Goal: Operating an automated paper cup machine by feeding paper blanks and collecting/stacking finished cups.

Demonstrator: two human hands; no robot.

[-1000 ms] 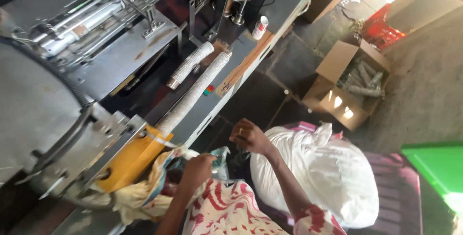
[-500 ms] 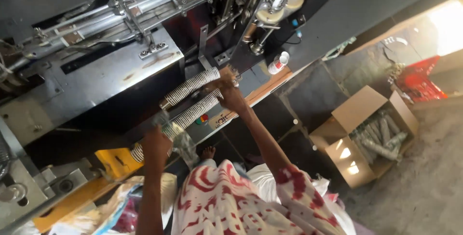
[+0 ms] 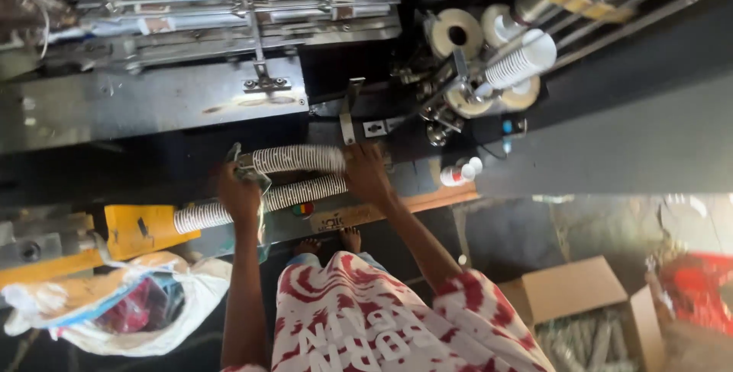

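A grey metal machine (image 3: pixel 153 105) fills the upper view. On its ledge lie two horizontal stacks of nested paper cups: the upper cup stack (image 3: pixel 298 159) and the lower cup stack (image 3: pixel 263 202), which runs toward a yellow guard (image 3: pixel 141 228). The left hand (image 3: pixel 238 193) closes its grip on the upper stack's left end with a plastic sleeve (image 3: pixel 252 177); the right hand (image 3: pixel 368 175) presses the stacks' right ends.

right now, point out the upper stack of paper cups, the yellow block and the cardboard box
upper stack of paper cups (image 3: pixel 299 159), head view, middle of its ribbed side
yellow block (image 3: pixel 146 228), head view, its flat front face
cardboard box (image 3: pixel 565 289), head view, its open flap
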